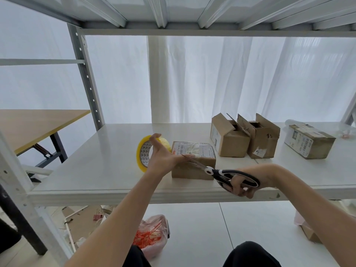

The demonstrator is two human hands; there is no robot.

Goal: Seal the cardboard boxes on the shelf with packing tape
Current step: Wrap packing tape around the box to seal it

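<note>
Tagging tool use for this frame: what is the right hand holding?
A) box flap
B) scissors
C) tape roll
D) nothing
B: the right hand grips the black-handled scissors, with the blades pointing at the small box, while the left hand holds the tape roll.
</note>
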